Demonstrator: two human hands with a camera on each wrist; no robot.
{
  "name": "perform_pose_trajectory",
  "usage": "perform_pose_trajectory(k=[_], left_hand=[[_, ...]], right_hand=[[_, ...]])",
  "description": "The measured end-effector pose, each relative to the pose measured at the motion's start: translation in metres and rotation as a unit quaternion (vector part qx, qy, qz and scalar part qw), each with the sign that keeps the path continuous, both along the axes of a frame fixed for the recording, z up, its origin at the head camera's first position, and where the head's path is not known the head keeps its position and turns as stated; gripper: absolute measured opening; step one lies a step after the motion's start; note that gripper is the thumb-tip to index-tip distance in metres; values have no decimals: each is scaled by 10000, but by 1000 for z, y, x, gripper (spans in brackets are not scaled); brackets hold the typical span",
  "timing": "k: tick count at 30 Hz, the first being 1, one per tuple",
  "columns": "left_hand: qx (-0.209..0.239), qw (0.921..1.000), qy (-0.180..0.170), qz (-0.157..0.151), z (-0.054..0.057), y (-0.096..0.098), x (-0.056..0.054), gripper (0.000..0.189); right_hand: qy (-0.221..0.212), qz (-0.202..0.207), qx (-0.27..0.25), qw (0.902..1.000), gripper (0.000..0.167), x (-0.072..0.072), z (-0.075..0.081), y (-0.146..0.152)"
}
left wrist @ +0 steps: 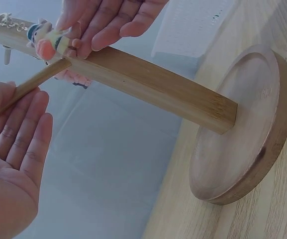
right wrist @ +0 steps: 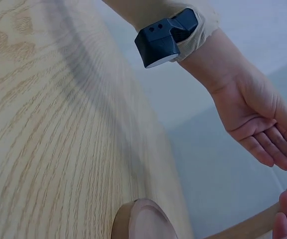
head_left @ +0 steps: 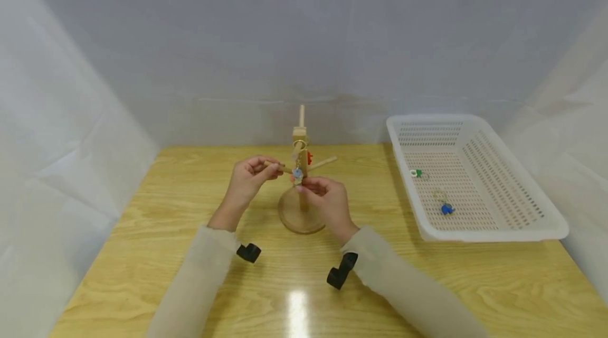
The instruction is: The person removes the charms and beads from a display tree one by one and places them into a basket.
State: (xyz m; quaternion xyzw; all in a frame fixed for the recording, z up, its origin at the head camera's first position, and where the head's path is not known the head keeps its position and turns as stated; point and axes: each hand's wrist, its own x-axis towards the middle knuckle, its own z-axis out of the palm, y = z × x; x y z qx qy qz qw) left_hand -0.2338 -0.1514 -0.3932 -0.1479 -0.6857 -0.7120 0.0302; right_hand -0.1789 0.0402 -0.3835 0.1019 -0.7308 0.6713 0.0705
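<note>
A wooden peg stand (head_left: 304, 211) with a round base stands on the table. My left hand (head_left: 247, 179) pinches one of its side pegs (left wrist: 36, 81) between thumb and fingers. A keychain figurine (left wrist: 48, 41) with a blue-green hat and an orange-pink round part hangs by its chain from a ring (head_left: 300, 143) on the upper front peg. My right hand (head_left: 330, 200) holds this figurine at its fingertips, close to the post (left wrist: 153, 87). A red charm (head_left: 310, 158) hangs behind the post. In the right wrist view the figurine is mostly cut off.
To the right stands a white perforated basket (head_left: 494, 236). Inside it lie a green and white keychain (head_left: 416, 173) and a blue keychain (head_left: 447, 209). Another peg (head_left: 325, 162) points right from the post. Pale sheeting (head_left: 285, 37) encloses the wooden table (head_left: 190, 185).
</note>
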Motion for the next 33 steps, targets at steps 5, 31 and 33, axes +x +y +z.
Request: perform_pose_trajectory(k=[5, 31, 33], left_hand=[[19, 10000, -35, -12, 1, 0, 0, 9], [99, 9999, 11, -94, -1, 0, 0, 4], [87, 9999, 44, -97, 0, 0, 1, 4]], right_hand=[[-61, 23, -139, 9999, 20, -11, -18, -4], [-272, 350, -786, 9959, 24, -12, -23, -17], [-224, 394, -748, 9962, 23, -12, -22, -16]])
